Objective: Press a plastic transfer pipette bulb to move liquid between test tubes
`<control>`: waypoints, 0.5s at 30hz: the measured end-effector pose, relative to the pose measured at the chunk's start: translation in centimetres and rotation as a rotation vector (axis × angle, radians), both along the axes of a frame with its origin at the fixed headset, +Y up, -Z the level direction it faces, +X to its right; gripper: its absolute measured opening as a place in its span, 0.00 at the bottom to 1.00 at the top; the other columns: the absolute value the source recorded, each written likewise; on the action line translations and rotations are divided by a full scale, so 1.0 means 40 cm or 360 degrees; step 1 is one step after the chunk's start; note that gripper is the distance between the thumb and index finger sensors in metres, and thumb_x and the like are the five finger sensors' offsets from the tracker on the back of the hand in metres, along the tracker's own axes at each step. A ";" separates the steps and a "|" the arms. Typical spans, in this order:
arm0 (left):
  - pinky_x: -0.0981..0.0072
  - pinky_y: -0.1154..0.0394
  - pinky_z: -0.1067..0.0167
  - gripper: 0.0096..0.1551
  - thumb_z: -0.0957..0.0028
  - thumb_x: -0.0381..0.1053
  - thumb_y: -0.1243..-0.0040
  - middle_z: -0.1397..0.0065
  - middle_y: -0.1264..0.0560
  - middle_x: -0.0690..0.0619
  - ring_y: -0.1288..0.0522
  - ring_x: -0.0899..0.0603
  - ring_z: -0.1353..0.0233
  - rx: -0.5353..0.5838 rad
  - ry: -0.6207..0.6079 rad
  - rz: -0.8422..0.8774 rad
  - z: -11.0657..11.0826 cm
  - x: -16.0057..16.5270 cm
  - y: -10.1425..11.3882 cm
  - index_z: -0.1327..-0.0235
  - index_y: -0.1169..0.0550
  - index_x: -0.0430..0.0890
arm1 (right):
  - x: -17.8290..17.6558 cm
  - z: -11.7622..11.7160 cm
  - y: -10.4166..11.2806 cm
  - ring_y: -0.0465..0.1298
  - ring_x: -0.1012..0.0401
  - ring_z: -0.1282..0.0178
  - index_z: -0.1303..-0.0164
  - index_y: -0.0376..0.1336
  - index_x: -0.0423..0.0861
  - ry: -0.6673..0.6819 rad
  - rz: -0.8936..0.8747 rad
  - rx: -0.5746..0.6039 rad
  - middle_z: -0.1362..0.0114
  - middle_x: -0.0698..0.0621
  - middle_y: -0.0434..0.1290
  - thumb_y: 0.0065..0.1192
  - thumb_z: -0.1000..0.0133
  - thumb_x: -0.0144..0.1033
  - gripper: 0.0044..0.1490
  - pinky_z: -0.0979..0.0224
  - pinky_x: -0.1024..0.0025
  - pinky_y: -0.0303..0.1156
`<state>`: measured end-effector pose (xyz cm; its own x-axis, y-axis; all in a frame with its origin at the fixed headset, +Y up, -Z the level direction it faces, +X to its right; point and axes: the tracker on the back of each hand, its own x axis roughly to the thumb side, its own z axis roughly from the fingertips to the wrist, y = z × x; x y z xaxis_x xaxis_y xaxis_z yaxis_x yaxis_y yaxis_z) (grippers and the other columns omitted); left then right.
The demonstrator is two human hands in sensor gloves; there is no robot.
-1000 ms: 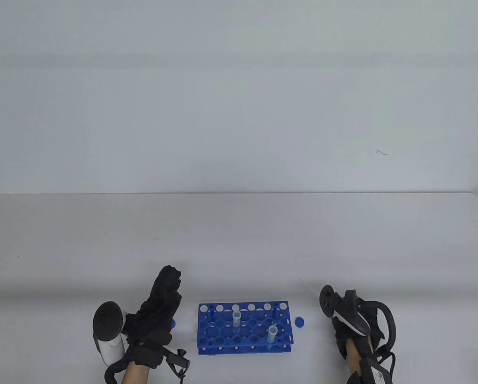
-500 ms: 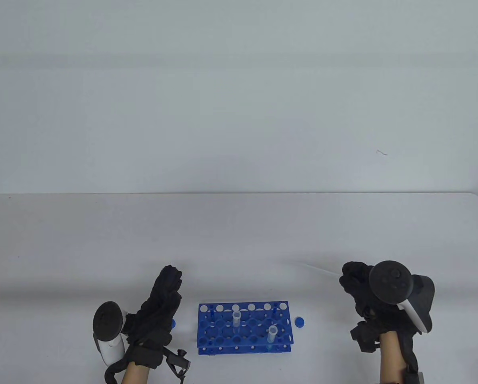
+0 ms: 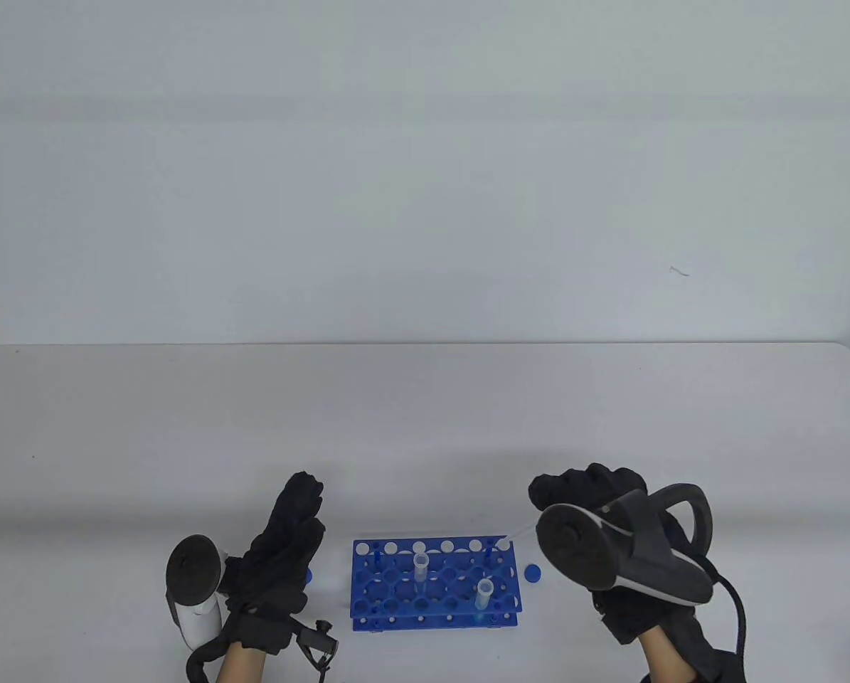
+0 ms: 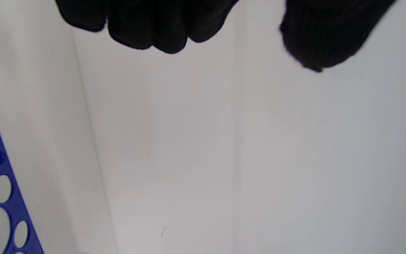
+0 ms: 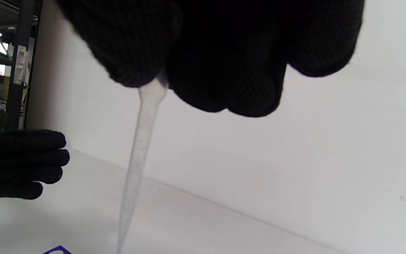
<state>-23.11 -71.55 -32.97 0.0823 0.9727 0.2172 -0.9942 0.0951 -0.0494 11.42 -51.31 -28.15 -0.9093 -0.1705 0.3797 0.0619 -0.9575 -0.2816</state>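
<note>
Pipette [image 5: 143, 134] gripped by right hand [image 3: 595, 498] bears no legible markings.

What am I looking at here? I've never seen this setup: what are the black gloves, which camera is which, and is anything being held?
Two human hands in sensor gloves, each with a tracker strapped on. One camera looks down at the table; one sits on each wrist. The left hand rests open beside a blue test tube rack holding two clear tubes. Blue caps lie either side of it. The right hand pinches a plastic pipette, its tip near the rack's far right corner.
</note>
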 end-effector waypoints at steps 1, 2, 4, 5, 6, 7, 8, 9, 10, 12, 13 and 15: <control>0.35 0.46 0.20 0.57 0.51 0.73 0.48 0.12 0.46 0.42 0.46 0.34 0.16 0.0000 0.0002 -0.0004 -0.001 0.001 0.000 0.14 0.48 0.46 | -0.008 -0.001 -0.006 0.83 0.58 0.51 0.46 0.72 0.49 0.0017 0.0017 -0.0011 0.50 0.54 0.84 0.71 0.57 0.41 0.28 0.36 0.51 0.74; 0.35 0.46 0.20 0.57 0.51 0.73 0.48 0.12 0.46 0.42 0.46 0.34 0.16 -0.0001 0.0003 -0.0007 -0.001 0.001 0.000 0.14 0.47 0.46 | -0.015 -0.003 -0.012 0.83 0.58 0.52 0.46 0.72 0.49 0.0043 0.0011 -0.0030 0.50 0.54 0.84 0.71 0.57 0.41 0.27 0.37 0.51 0.74; 0.35 0.46 0.21 0.57 0.51 0.73 0.48 0.12 0.46 0.42 0.46 0.34 0.16 -0.0004 0.0007 -0.0011 -0.002 0.001 -0.001 0.14 0.47 0.46 | -0.025 -0.007 -0.026 0.83 0.57 0.53 0.48 0.73 0.49 0.0103 0.0000 -0.0051 0.52 0.54 0.85 0.71 0.57 0.41 0.26 0.37 0.51 0.75; 0.35 0.46 0.21 0.57 0.51 0.73 0.48 0.12 0.46 0.42 0.46 0.34 0.16 -0.0005 0.0009 -0.0011 -0.002 0.001 -0.001 0.14 0.47 0.46 | -0.028 -0.008 -0.030 0.83 0.57 0.53 0.49 0.74 0.49 0.0113 0.0009 -0.0067 0.52 0.54 0.85 0.71 0.57 0.41 0.26 0.37 0.51 0.75; 0.35 0.46 0.21 0.57 0.51 0.73 0.48 0.12 0.46 0.42 0.46 0.34 0.16 -0.0006 0.0010 -0.0010 -0.002 0.001 -0.002 0.14 0.47 0.46 | -0.034 -0.009 -0.037 0.83 0.57 0.54 0.49 0.74 0.49 0.0116 0.0029 -0.0084 0.53 0.54 0.85 0.70 0.58 0.40 0.26 0.38 0.51 0.75; 0.35 0.46 0.21 0.57 0.51 0.73 0.48 0.12 0.46 0.42 0.46 0.34 0.16 -0.0007 0.0011 -0.0010 -0.001 0.001 -0.002 0.14 0.47 0.46 | -0.037 -0.009 -0.041 0.84 0.57 0.54 0.50 0.74 0.49 0.0120 0.0045 -0.0082 0.53 0.54 0.85 0.70 0.58 0.40 0.25 0.38 0.51 0.75; 0.35 0.46 0.21 0.57 0.51 0.73 0.48 0.12 0.46 0.42 0.46 0.34 0.16 -0.0007 0.0012 -0.0012 -0.001 0.002 -0.002 0.14 0.47 0.46 | -0.045 -0.011 -0.047 0.84 0.58 0.54 0.51 0.75 0.50 0.0128 0.0078 -0.0068 0.54 0.54 0.85 0.70 0.58 0.40 0.25 0.38 0.51 0.75; 0.35 0.46 0.21 0.57 0.51 0.73 0.48 0.12 0.46 0.42 0.46 0.34 0.16 -0.0007 0.0012 -0.0014 -0.001 0.002 -0.002 0.14 0.47 0.46 | -0.050 -0.012 -0.051 0.84 0.58 0.54 0.51 0.75 0.50 0.0132 0.0103 -0.0068 0.54 0.54 0.85 0.70 0.59 0.41 0.25 0.38 0.52 0.75; 0.35 0.46 0.21 0.57 0.51 0.73 0.48 0.12 0.46 0.42 0.46 0.34 0.16 -0.0007 0.0012 -0.0015 -0.001 0.002 -0.002 0.14 0.47 0.46 | -0.058 -0.014 -0.058 0.84 0.58 0.54 0.52 0.75 0.50 0.0139 0.0128 -0.0064 0.54 0.55 0.85 0.70 0.59 0.41 0.24 0.38 0.52 0.75; 0.35 0.46 0.21 0.57 0.51 0.73 0.48 0.12 0.46 0.42 0.46 0.34 0.16 -0.0008 0.0010 -0.0015 -0.002 0.003 -0.002 0.14 0.47 0.46 | -0.071 -0.020 -0.069 0.84 0.58 0.55 0.53 0.75 0.50 0.0140 0.0172 -0.0053 0.54 0.55 0.85 0.70 0.59 0.41 0.24 0.38 0.52 0.75; 0.35 0.46 0.21 0.57 0.51 0.73 0.48 0.12 0.46 0.42 0.46 0.34 0.16 -0.0008 0.0010 -0.0014 -0.002 0.003 -0.002 0.14 0.47 0.46 | -0.076 -0.024 -0.075 0.84 0.58 0.55 0.53 0.75 0.50 0.0135 0.0198 -0.0062 0.54 0.55 0.85 0.70 0.60 0.41 0.24 0.38 0.52 0.75; 0.35 0.46 0.21 0.57 0.51 0.73 0.48 0.12 0.46 0.42 0.46 0.34 0.16 -0.0008 0.0007 -0.0013 -0.002 0.004 -0.002 0.14 0.47 0.46 | -0.081 -0.029 -0.084 0.84 0.58 0.55 0.53 0.75 0.51 0.0119 0.0237 -0.0050 0.54 0.55 0.85 0.70 0.60 0.41 0.24 0.38 0.52 0.75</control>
<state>-22.96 -71.63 -33.05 0.0910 0.9731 0.2119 -0.9936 0.1028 -0.0457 8.17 -54.67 -29.30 -0.8440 -0.2879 0.4525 0.1837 -0.9478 -0.2606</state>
